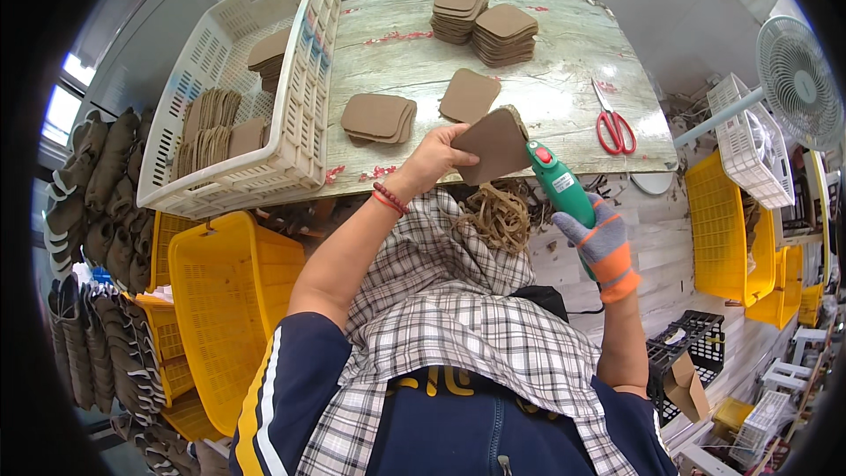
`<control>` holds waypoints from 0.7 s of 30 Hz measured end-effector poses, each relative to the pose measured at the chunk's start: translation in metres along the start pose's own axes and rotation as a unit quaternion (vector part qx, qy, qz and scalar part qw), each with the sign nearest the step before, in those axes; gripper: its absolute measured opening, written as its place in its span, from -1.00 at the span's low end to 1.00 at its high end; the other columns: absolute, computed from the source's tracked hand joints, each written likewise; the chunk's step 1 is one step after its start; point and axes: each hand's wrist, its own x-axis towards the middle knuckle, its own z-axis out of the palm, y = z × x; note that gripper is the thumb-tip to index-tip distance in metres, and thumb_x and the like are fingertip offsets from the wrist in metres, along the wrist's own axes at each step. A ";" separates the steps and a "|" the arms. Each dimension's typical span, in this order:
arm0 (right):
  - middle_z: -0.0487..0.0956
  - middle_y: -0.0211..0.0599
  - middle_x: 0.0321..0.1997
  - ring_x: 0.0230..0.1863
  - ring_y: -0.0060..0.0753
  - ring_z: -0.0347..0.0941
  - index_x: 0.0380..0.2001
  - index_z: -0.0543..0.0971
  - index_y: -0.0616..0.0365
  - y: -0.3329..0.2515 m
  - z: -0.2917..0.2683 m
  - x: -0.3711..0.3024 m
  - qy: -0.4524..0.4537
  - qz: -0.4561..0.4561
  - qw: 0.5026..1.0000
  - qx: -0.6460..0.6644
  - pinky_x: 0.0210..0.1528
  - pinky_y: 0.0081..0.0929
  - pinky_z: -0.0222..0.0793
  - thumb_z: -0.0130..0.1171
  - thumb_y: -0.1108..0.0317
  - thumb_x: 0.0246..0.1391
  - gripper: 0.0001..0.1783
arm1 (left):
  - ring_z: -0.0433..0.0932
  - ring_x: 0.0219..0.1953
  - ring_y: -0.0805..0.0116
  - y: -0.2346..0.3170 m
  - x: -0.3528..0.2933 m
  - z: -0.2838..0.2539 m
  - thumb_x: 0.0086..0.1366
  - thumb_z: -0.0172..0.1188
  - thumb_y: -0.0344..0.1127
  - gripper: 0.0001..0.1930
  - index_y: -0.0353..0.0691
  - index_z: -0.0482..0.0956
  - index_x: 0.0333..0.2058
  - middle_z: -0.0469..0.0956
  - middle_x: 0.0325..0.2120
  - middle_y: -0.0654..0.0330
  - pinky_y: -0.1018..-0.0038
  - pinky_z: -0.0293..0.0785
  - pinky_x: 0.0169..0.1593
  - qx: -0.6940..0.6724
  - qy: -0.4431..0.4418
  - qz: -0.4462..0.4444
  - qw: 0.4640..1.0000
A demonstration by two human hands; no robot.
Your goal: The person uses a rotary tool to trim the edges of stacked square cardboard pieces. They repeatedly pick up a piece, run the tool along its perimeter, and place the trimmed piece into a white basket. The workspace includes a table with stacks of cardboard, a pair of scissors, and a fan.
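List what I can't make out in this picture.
All in the head view:
Some fingertips of the left hand: hidden by the brown piece.
Handle of the green tool: partly covered by the gloved right hand.
Label on it: print too small.
Floor of the white crate: partly hidden by stacked pieces.

The bare left hand (436,159) is holding a flat brown rounded-square pad (495,145); the grey-and-orange-gloved right hand (601,236) is gripping a green handheld power tool (564,189), its head at the pad's right edge. Red-handled metal scissors (610,114) are lying on a pale wood-grain table (388,62).
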 end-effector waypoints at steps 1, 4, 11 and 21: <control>0.53 -0.37 -0.55 -0.56 -0.63 0.40 -0.17 0.50 0.26 0.000 0.002 0.000 0.006 -0.003 1.000 0.000 -0.49 -0.61 0.34 0.40 0.06 -0.13 -0.43 | 0.52 -0.17 0.48 -0.004 0.001 0.001 0.07 0.16 -0.65 -0.56 -0.33 0.47 -0.01 0.56 -0.19 0.24 0.53 0.44 -0.04 -0.005 0.008 -0.006 1.000; 0.53 -0.37 -0.55 -0.58 -0.64 0.39 -0.18 0.50 0.26 -0.005 0.005 0.003 -0.009 0.036 0.999 0.027 -0.50 -0.61 0.33 0.40 0.06 -0.14 -0.44 | 0.55 -0.24 0.48 -0.007 -0.004 0.007 0.05 0.15 -0.67 -0.57 -0.33 0.48 -0.04 0.57 -0.22 0.22 0.53 0.51 -0.13 -0.015 0.007 -0.050 0.999; 0.50 -0.42 -0.57 -0.63 -0.68 0.35 -0.23 0.49 0.28 -0.006 0.006 0.007 -0.051 0.062 0.990 0.120 -0.57 -0.66 0.29 0.38 0.13 -0.11 -0.51 | 0.55 -0.30 0.52 -0.001 -0.008 -0.001 0.05 0.17 -0.64 -0.63 -0.32 0.51 -0.10 0.58 -0.27 0.24 0.55 0.49 -0.16 0.042 -0.018 -0.044 0.998; 0.47 -0.44 -0.56 -0.65 -0.68 0.34 -0.27 0.49 0.27 -0.006 0.000 0.002 -0.125 0.104 0.968 0.190 -0.58 -0.66 0.30 0.38 0.22 -0.09 -0.58 | 0.51 -0.39 0.58 0.012 -0.015 -0.027 0.05 0.30 -0.49 -0.86 -0.24 0.58 -0.36 0.57 -0.46 0.32 0.63 0.42 -0.24 0.025 0.079 0.048 0.995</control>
